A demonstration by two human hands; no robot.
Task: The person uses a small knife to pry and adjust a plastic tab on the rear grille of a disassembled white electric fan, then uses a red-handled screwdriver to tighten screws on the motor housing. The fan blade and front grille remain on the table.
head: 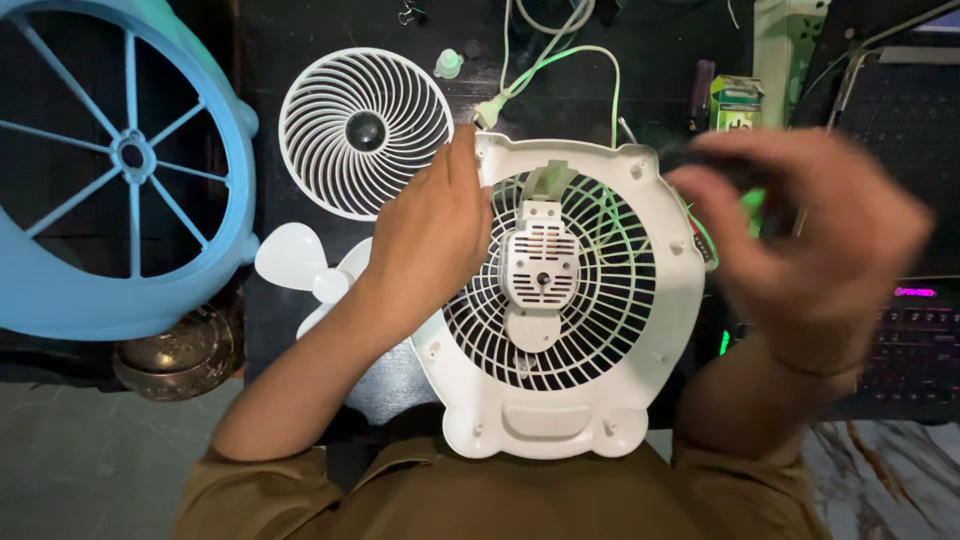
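- White fan housing (560, 410): lies flat on the dark table (300, 30), near the person's chest, its ribbed back grille facing up; a white motor cover (541, 262) sits at the grille's centre.
- Left hand (432, 232): rests palm-down on the housing's far-left rim, fingers closed together and curled over the edge, steadying it; nothing else is held.
- Right hand (810, 235): raised above the housing's right edge and blurred; the fingers are curled around something dark, which cannot be identified, so the grip itself cannot be told.
- Round white front grille (365, 130): lies separately on the table, far and left of the housing, with a dark hub at its middle.
- White fan blade (300, 265): lies left of the housing, partly hidden under the left forearm.
- Blue fan frame (120, 160): large, spoked, at the far-left edge of the scene.
- White power cord (545, 60): runs from the far side down to the housing's far rim.
- Dark keyboard (915, 340): at the right, with lit keys.
- Metal bowl (180, 355): near the blue frame's lower edge.
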